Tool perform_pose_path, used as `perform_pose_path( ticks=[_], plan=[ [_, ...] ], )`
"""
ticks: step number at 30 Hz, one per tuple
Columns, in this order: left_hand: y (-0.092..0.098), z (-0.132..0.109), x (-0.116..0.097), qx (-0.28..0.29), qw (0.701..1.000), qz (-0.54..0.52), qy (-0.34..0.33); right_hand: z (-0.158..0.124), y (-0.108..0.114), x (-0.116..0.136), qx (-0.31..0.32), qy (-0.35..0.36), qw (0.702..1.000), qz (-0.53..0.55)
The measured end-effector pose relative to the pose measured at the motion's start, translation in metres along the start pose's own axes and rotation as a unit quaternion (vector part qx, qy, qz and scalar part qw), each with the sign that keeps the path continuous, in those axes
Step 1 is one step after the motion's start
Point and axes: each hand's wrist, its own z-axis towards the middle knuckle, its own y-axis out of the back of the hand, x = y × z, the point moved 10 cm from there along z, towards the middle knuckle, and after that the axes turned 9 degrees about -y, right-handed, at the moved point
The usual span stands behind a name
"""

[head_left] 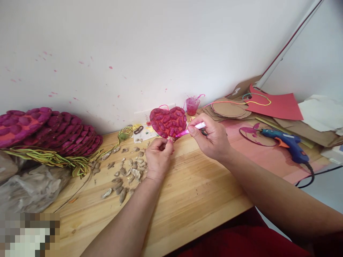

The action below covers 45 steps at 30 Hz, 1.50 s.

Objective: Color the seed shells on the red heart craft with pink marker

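Note:
My left hand (158, 155) is closed in a pinch just below a red heart (168, 123) covered in pink-painted peanut shells. Between its fingertips is a small pale piece that looks like a peanut shell (170, 139), mostly hidden. A paintbrush (199, 125) with a white handle is gripped in my right hand (210, 137); its bright pink tip points left, close to the left fingertips and the heart's lower edge. The heart leans upright near the wall. Loose peanut shells (136, 174) lie scattered on the wooden table (184, 200) left of my left hand.
A cup of pink paint (192, 106) stands behind my right hand. Finished shell-covered pieces (66, 132) are stacked at left, above yellow-green cords (53, 157) and a plastic bag (34, 189). At right lie a blue glue gun (289, 142), red paper (276, 105) and cardboard shapes (230, 107).

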Motion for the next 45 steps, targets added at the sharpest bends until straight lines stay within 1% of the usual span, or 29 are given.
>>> perform_pose_path(
  ticks=[3, 6, 8, 11, 14, 16, 18, 23, 28, 35, 45],
  plan=[
    [0.0, 0.0, -0.002, 0.005, 0.999, 0.033, -0.018, 0.0, -0.002, 0.003, 0.009, 0.021, 1.0, -0.018],
    [0.0, 0.001, -0.006, 0.01, 0.997, 0.066, -0.04, 0.0, 0.0, 0.008, -0.002, 0.043, 0.998, -0.039],
    [0.001, 0.001, -0.01, 0.011, 0.995, 0.081, -0.055, 0.0, 0.0, 0.008, 0.001, 0.04, 0.999, -0.036],
    [0.0, 0.001, -0.015, 0.013, 0.992, 0.104, -0.076, 0.001, -0.005, 0.005, 0.026, 0.028, 0.999, -0.028],
    [0.0, 0.001, -0.015, 0.016, 0.989, 0.12, -0.08, 0.002, -0.007, 0.002, 0.031, 0.027, 0.998, -0.045],
    [-0.001, 0.001, -0.012, 0.019, 0.99, 0.12, -0.07, 0.002, -0.007, 0.0, 0.03, 0.024, 0.998, -0.051],
    [-0.001, 0.002, -0.007, 0.02, 0.993, 0.107, -0.046, 0.003, -0.007, -0.001, 0.032, 0.018, 0.998, -0.042],
    [-0.005, -0.002, 0.013, 0.044, 0.997, 0.023, 0.052, 0.003, -0.011, -0.003, 0.049, 0.005, 0.999, -0.016],
    [-0.012, -0.005, 0.025, 0.07, 0.992, -0.041, 0.102, 0.002, -0.012, -0.003, 0.051, 0.008, 0.999, -0.014],
    [-0.017, -0.006, 0.032, 0.091, 0.986, -0.056, 0.125, 0.002, -0.013, -0.005, 0.051, 0.006, 0.999, -0.014],
    [-0.018, -0.006, 0.031, 0.09, 0.984, -0.074, 0.132, 0.003, -0.01, -0.008, 0.039, -0.004, 0.999, -0.03]
  ],
)
